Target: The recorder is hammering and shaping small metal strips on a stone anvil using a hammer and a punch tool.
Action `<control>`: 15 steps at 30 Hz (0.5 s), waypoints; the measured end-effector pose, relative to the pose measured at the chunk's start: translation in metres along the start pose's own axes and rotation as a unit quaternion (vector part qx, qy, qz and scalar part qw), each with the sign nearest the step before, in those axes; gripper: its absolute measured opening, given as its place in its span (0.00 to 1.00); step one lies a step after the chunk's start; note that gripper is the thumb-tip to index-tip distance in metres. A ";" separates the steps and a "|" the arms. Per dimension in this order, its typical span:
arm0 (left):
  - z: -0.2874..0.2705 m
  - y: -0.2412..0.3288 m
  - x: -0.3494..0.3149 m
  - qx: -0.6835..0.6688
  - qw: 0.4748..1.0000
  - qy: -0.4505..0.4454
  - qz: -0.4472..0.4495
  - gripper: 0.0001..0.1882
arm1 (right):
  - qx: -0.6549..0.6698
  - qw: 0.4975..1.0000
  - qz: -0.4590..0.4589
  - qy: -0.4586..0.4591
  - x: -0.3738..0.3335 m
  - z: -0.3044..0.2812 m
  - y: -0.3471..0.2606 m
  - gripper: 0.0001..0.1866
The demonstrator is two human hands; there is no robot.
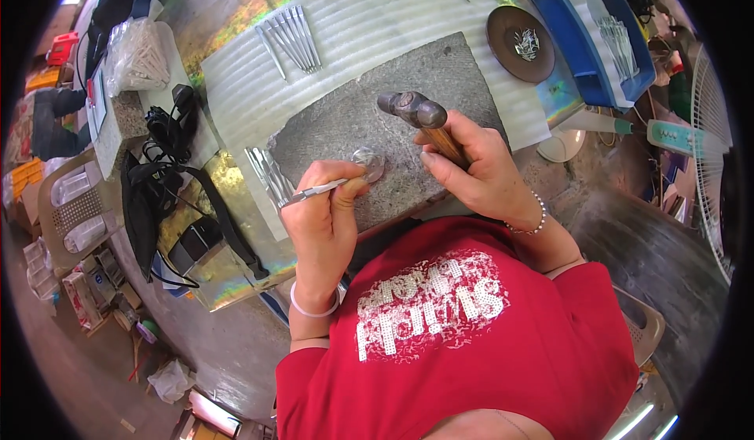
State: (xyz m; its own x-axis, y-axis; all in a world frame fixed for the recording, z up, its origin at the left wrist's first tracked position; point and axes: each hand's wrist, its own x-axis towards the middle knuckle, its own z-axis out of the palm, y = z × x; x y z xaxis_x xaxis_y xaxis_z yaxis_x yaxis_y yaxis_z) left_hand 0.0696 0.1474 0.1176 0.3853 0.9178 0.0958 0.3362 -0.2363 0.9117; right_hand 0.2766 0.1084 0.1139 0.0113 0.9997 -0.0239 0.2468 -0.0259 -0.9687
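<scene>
A pale foam sheet (pixel 369 8) lies under a grey stone slab (pixel 459 75). A blue tray (pixel 585 55) is well beyond the slab's far right corner, with a brown dish (pixel 501 51) nearer to it. Over the slab's right half, the right hand (pixel 483 165) is curled around the handle of a hammer (pixel 412 110), whose head points away toward the slab's far side. Over the slab's near left part, the left hand (pixel 318 204) is closed in a pinch on a slim metal rod (pixel 314 192). A small shiny round piece (pixel 373 159) lies on the slab just beyond the left fingertips.

The arms and red shirt hide part of the slab's near edge. The end of the hammer's handle disappears inside the right hand, and the height of its head above the slab is hard to judge. Fingers cover the rod's working tip and part of the round piece, so whether they touch cannot be told.
</scene>
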 end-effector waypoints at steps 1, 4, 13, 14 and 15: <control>0.000 0.001 0.001 -0.007 1.000 -0.001 -0.010 0.03 | -0.007 1.000 0.000 -0.003 -0.001 0.000 0.000 0.11; -0.002 0.001 0.002 -0.020 0.999 -0.010 -0.026 0.04 | 0.027 0.999 -0.026 0.025 -0.002 0.004 0.008 0.12; 0.008 0.007 0.001 0.188 0.973 0.004 0.136 0.12 | 0.078 0.993 -0.054 -0.064 -0.002 -0.002 -0.021 0.14; 0.006 0.009 -0.001 0.214 0.966 0.001 0.145 0.13 | 0.101 0.989 -0.060 -0.091 0.000 0.000 -0.034 0.14; 0.000 0.012 -0.004 0.225 0.964 -0.017 0.143 0.13 | 0.085 0.987 -0.039 -0.134 0.004 -0.002 -0.055 0.12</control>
State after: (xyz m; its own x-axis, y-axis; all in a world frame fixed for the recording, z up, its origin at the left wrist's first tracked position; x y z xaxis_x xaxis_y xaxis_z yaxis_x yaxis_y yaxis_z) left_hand 0.0724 0.1409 0.1285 0.5437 0.7849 0.2971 0.5473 -0.6000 0.5835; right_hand 0.2653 0.1140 0.1681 -0.2632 0.9647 0.0098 0.0697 0.0291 -0.9971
